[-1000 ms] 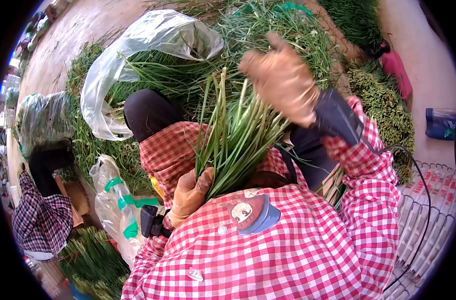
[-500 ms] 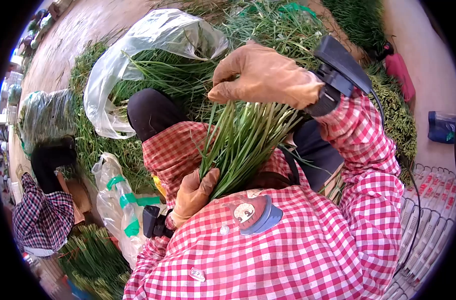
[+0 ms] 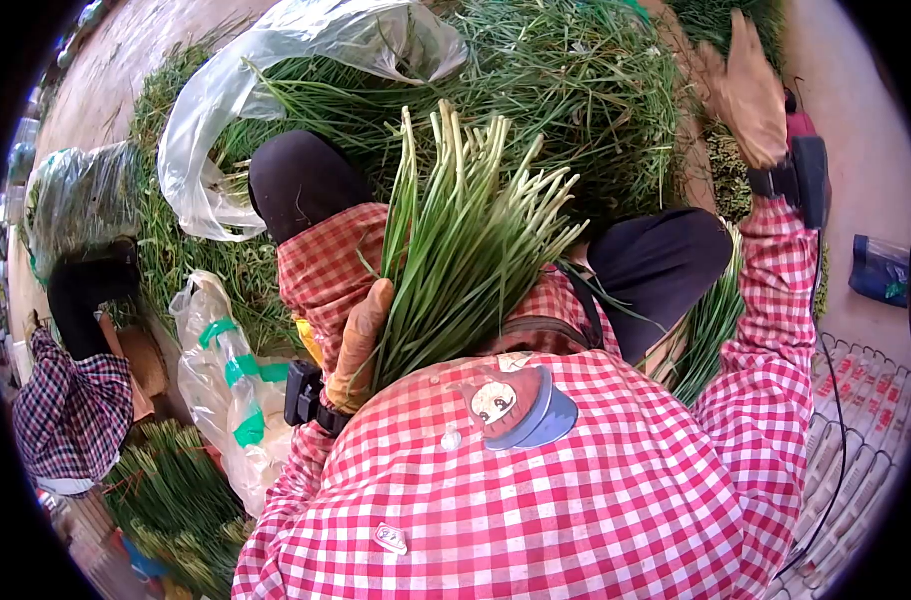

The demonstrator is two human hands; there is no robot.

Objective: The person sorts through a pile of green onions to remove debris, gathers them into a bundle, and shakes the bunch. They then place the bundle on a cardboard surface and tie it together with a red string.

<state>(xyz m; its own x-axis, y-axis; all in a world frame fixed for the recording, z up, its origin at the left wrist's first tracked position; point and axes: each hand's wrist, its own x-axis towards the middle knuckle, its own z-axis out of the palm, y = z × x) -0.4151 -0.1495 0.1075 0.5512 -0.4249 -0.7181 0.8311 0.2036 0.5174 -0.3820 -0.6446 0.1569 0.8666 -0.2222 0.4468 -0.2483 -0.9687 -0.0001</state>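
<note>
A thick bunch of garlic chives (image 3: 466, 240) lies across my lap, its pale cut stem ends pointing up and away from me. My left hand (image 3: 361, 345), in a tan glove, grips the bunch low on its left side, with the thumb up along the leaves. Part of its fingers is hidden under the greens. My right hand (image 3: 751, 100), gloved too, is raised at the upper right, apart from the bunch. Its fingers are stretched out with nothing in them, slightly blurred.
Loose chives (image 3: 576, 110) are heaped in front of my knees. A clear plastic bag (image 3: 201, 120) lies there, and another with green tape (image 3: 226, 370) at my left. A co-worker in a checked shirt (image 3: 81, 415) sits at far left. Bundled chives (image 3: 181, 500) stand nearby. A cable (image 3: 836, 440) hangs at right.
My right hand has moved from above the stem ends out to the upper right, and its fingers have straightened. The bunch now spreads wider, with its stem ends in full view.
</note>
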